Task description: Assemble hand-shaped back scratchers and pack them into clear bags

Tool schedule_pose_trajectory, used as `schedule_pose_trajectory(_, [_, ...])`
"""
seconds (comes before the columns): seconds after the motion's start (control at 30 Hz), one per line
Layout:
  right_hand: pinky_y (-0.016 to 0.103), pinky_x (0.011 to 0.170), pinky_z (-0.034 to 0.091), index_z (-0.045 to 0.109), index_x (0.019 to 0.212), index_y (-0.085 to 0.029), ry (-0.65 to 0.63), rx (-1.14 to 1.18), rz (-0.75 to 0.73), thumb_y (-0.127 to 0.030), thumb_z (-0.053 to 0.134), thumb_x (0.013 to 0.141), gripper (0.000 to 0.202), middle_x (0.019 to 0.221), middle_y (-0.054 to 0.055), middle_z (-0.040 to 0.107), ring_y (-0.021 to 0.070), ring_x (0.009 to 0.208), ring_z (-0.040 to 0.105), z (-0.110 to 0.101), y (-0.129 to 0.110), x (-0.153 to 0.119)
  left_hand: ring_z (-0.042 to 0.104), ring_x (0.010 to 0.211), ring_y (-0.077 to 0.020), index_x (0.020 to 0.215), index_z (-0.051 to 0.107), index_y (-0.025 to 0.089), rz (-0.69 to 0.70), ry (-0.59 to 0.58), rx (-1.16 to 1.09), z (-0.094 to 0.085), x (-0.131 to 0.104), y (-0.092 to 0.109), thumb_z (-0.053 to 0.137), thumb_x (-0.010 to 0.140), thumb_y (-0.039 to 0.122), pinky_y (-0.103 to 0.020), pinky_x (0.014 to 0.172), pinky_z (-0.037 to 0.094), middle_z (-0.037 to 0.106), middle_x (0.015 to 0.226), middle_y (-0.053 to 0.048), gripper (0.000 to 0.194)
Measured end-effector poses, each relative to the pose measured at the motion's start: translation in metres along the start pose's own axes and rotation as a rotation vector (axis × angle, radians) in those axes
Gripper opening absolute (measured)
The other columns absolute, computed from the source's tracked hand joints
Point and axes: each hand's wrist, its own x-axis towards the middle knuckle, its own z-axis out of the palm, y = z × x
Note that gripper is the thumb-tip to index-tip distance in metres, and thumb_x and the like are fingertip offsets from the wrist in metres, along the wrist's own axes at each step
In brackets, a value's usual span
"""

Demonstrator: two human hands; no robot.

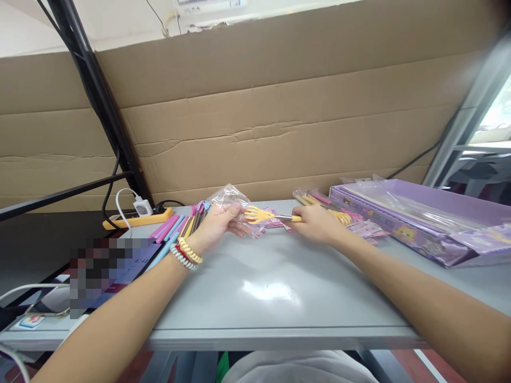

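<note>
My right hand (313, 223) is closed round the handle of a yellow back scratcher (258, 214), whose claw-shaped head points left on a short metal shaft. Between the fingers of my left hand (223, 223) is a clear plastic bag (229, 197). The claw lies at the bag's opening; whether it is inside or just in front, I cannot tell. Loose back scratchers with pink, blue and yellow handles (170, 234) are lined up beside my left hand. Behind my right hand lie bagged back scratchers (341, 217) with pink cards.
A purple display box (431, 234) holding clear plastic bags stands at the right. At the left are a yellow power strip (138, 219) with a white plug and a tablet-like screen (128, 271), partly blurred out. Cardboard (255, 117) walls off the back of the grey table (247, 276).
</note>
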Motion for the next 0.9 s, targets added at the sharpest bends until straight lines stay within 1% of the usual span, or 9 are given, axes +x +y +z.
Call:
schedule_pose_trajectory(0.07, [0.025,0.051,0.026,0.056,0.067,-0.021,0.035,-0.04,-0.008,-0.043,0.047,0.08,0.027,0.067,0.005,0.062,0.017,0.062,0.052,-0.001,0.0,0.0,0.068,0.062,-0.0186,0.093,0.065,0.009,0.01,-0.02,0.019,0.001,-0.001,0.0,0.06,0.079,0.048,-0.026,0.054,0.052,0.072,0.085,-0.012,0.042])
schedule_pose_trajectory(0.13, [0.025,0.051,0.026,0.056,0.067,-0.021,0.043,-0.049,0.005,-0.041,0.047,0.08,0.026,0.068,0.005,0.062,0.0174,0.063,0.053,0.0,-0.001,-0.001,0.068,0.064,-0.0185,0.094,0.066,0.01,0.022,-0.03,0.043,0.003,-0.002,0.0,0.059,0.079,0.048,-0.025,0.054,0.052,0.072,0.09,-0.012,0.041])
schedule_pose_trajectory(0.27, [0.025,0.05,0.027,0.058,0.068,-0.021,-0.031,0.031,0.057,-0.051,0.045,0.081,0.035,0.07,0.005,0.064,0.0173,0.062,0.054,0.003,-0.008,-0.003,0.069,0.073,-0.0199,0.104,0.064,0.012,0.063,-0.059,0.109,0.008,-0.003,-0.002,0.056,0.081,0.049,-0.025,0.056,0.052,0.07,0.101,-0.013,0.044])
schedule_pose_trajectory(0.4, [0.026,0.05,0.029,0.058,0.07,-0.021,-0.065,0.071,0.052,-0.057,0.041,0.082,0.042,0.072,0.007,0.065,0.0176,0.062,0.055,0.004,-0.015,-0.006,0.069,0.076,-0.0204,0.11,0.062,0.014,0.094,-0.057,0.124,0.012,-0.004,-0.003,0.055,0.082,0.049,-0.025,0.057,0.053,0.069,0.104,-0.013,0.046])
schedule_pose_trajectory(0.53, [0.025,0.049,0.028,0.056,0.066,-0.021,-0.047,0.08,0.047,-0.058,0.039,0.083,0.044,0.068,0.006,0.064,0.0168,0.059,0.054,0.003,-0.016,-0.006,0.069,0.073,-0.0195,0.106,0.062,0.012,0.103,-0.005,0.079,0.013,-0.004,-0.002,0.056,0.082,0.048,-0.025,0.056,0.053,0.069,0.103,-0.013,0.043])
schedule_pose_trajectory(0.67, [0.025,0.049,0.028,0.056,0.064,-0.021,-0.022,0.059,0.067,-0.059,0.042,0.081,0.044,0.064,0.005,0.062,0.0161,0.057,0.052,0.0,-0.011,-0.004,0.069,0.071,-0.0188,0.101,0.062,0.011,0.084,0.043,0.05,0.01,-0.003,0.001,0.058,0.081,0.046,-0.024,0.056,0.053,0.07,0.097,-0.013,0.04])
schedule_pose_trajectory(0.8, [0.025,0.05,0.028,0.057,0.063,-0.021,0.009,0.023,0.059,-0.058,0.044,0.08,0.043,0.064,0.005,0.061,0.0162,0.057,0.051,-0.002,-0.005,-0.001,0.069,0.069,-0.0177,0.101,0.062,0.012,0.068,0.033,0.045,0.004,-0.003,0.002,0.059,0.081,0.045,-0.023,0.054,0.053,0.07,0.097,-0.012,0.038])
schedule_pose_trajectory(0.9, [0.026,0.05,0.028,0.058,0.064,-0.021,0.0,0.021,0.061,-0.058,0.045,0.079,0.042,0.065,0.005,0.061,0.0164,0.058,0.052,-0.002,-0.002,0.0,0.069,0.068,-0.0175,0.1,0.062,0.012,0.054,0.012,0.061,0.003,-0.003,0.002,0.06,0.08,0.045,-0.022,0.053,0.052,0.071,0.095,-0.012,0.038])
